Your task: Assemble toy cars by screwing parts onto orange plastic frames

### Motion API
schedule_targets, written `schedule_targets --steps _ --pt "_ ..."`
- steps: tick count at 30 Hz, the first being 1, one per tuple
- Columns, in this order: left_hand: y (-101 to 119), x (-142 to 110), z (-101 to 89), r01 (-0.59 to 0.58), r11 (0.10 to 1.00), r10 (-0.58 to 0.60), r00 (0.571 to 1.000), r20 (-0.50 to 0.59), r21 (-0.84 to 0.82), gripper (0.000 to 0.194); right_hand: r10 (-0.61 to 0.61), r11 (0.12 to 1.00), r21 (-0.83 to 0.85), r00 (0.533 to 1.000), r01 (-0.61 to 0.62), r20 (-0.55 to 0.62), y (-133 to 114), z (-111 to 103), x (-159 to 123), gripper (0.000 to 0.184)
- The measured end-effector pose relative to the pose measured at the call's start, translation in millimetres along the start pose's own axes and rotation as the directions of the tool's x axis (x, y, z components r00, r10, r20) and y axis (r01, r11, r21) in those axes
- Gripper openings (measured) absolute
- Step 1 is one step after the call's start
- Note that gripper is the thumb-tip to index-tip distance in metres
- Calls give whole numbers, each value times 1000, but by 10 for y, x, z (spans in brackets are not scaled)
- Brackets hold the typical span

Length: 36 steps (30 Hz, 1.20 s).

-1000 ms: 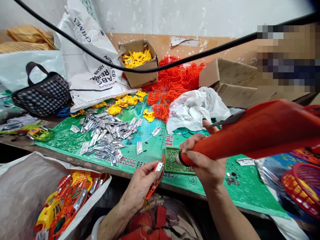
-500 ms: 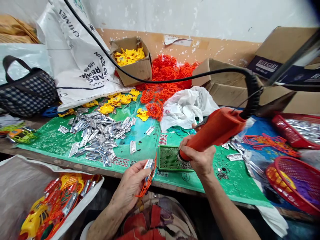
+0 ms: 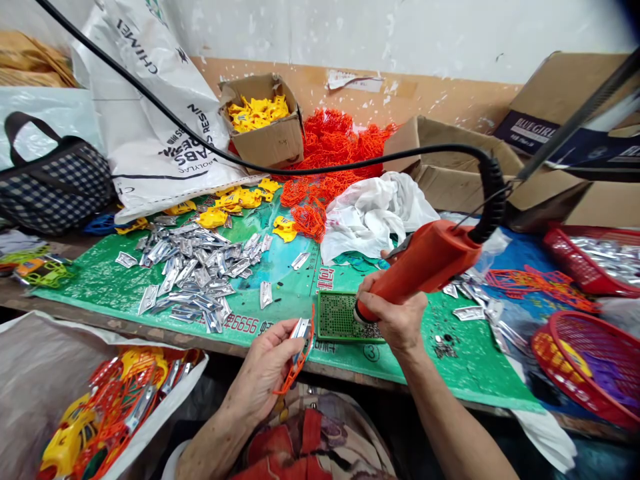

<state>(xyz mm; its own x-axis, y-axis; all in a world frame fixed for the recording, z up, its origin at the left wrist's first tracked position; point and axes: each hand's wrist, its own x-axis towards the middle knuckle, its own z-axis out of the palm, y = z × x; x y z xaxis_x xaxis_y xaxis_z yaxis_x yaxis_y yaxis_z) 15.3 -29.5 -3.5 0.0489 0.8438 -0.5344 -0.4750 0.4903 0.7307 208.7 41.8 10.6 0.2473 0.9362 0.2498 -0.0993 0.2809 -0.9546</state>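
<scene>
Between thumb and fingers, my left hand (image 3: 273, 363) grips a small toy part with an orange frame (image 3: 295, 377) and a silver plate (image 3: 299, 333), just off the table's front edge. My right hand (image 3: 400, 317) is wrapped round an orange-red electric screwdriver (image 3: 420, 260), held at a slant. Its lower tip points down at the green screw tray (image 3: 327, 337), which has a grid of holes and small dark metal screws near its right end. Whether the tip touches a screw cannot be made out.
Silver plates (image 3: 200, 270) lie heaped on the green mat at left, with yellow parts (image 3: 240, 200) behind. A black cable (image 3: 320, 170) hangs across the view. Red baskets (image 3: 590, 373) stand at right; an open bag of parts (image 3: 30, 373) is at lower left.
The screwdriver and my right hand have shifted slightly left, still over the tray. The cable has swung a little. My left hand has barely moved.
</scene>
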Motion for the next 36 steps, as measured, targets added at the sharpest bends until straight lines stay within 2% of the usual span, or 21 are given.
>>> schedule_targets --steps 9,14,19,23,28,32,36 --pt "-9 10 50 -3 998 4 1000 21 -67 36 -9 1000 -11 1000 9 -2 -16 5 -8 14" --pt "-12 24 40 -22 998 22 1000 -3 -55 40 -18 1000 -1 1000 18 4 4 1 -2 13" --pt "-8 35 -6 -66 993 65 998 7 96 29 -39 997 64 999 39 11 -30 -12 44 12" --pt "2 30 -5 -155 951 159 987 7 269 22 -46 982 188 998 35 52 -261 51 39 12" --pt "19 17 12 -144 890 154 988 11 433 20 -59 923 384 983 -14 177 -596 234 -94 36" --pt "62 16 28 -144 868 148 989 29 475 18 -42 885 455 958 -96 285 -678 371 -221 47" --pt "116 24 67 -158 867 129 987 94 472 19 -16 866 477 943 -153 333 -660 437 -301 50"
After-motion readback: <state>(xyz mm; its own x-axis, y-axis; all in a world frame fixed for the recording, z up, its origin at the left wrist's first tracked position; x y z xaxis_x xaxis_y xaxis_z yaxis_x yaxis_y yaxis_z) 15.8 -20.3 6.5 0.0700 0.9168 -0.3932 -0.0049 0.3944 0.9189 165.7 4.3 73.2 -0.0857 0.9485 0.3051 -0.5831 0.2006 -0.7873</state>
